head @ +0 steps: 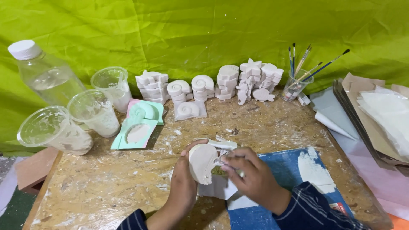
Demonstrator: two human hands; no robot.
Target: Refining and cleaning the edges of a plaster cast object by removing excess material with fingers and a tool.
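Observation:
My left hand (182, 181) grips a round white plaster shell casting (202, 162), held on edge above the wooden board. My right hand (251, 179) presses a thin white tool (223, 145) against the casting's right rim. Under both hands lies a white sheet of paper (217, 187). Beyond them, a mint green mould tray (137, 133) filled with white plaster lies flat, with a pink-edged shell mould (145, 111) behind it and a flat snail-shell casting (190, 110) beside it.
Rows of stacked white castings (213, 85) stand at the back. Three plastic cups (94, 111) with plaster and a clear bottle (44, 72) sit at left. A cup of paintbrushes (295, 83) stands at right, near stacked card and paper (375, 115). A blue sheet (294, 170) covers the board's (102, 187) right.

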